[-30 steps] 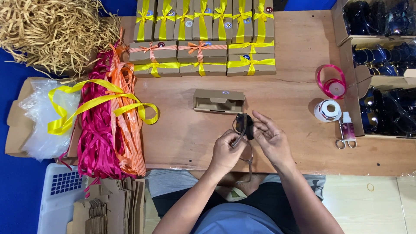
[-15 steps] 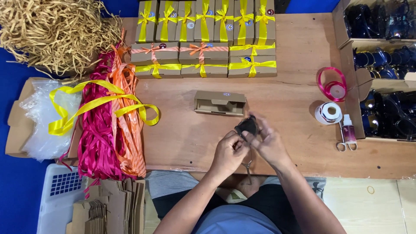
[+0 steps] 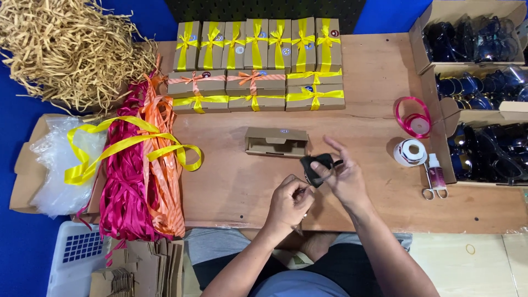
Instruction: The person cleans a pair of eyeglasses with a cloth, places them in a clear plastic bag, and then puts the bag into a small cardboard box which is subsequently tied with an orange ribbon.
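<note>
My right hand [image 3: 345, 179] holds a small black object [image 3: 314, 168] over the wooden table [image 3: 236, 181], fingers pinching it. My left hand [image 3: 290, 202] sits just left of it, fingers curled, gripping a thin strand that seems to run up to the object. An open brown cardboard box [image 3: 275, 141] lies just beyond the hands.
Rows of brown gift boxes tied with yellow and orange ribbon [image 3: 257, 63] fill the far side. Magenta, orange and yellow ribbons [image 3: 135, 165] hang at the left, next to shredded paper straw [image 3: 66, 49]. A tape roll [image 3: 410, 152], scissors [image 3: 434, 181] and boxes of dark glasses [image 3: 478, 88] stand at the right.
Both hands have shifted slightly toward me and to the right with the black object; the right hand's fingers have spread out more.
</note>
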